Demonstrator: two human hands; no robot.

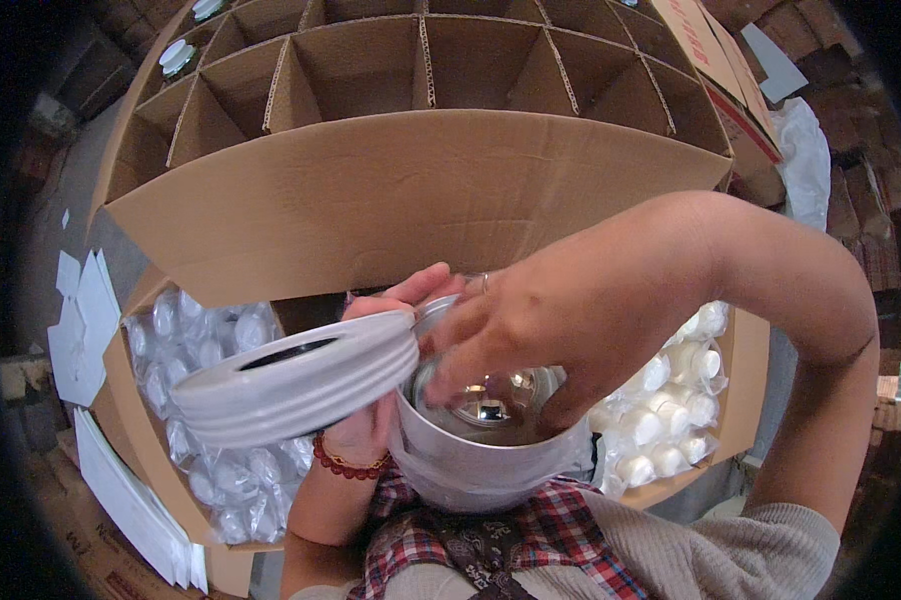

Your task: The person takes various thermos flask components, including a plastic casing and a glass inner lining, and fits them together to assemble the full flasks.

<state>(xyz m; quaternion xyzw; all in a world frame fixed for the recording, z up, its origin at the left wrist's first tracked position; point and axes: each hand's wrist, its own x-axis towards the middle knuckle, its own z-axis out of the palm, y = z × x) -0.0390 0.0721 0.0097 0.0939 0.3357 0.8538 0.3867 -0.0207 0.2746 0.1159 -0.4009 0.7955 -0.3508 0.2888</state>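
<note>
White vessel (486,470) (lid (316,388) open) has the right grip (531,325) partly inside.

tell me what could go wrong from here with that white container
The right hand reaches into the white container, close to a shiny inner piece, so the fingers might knock or scratch it. The white lid sits tilted to the left of the opening and could slip or tip the container. With the left hand partly hidden behind the lid, its hold may be weaker than it looks.
</note>
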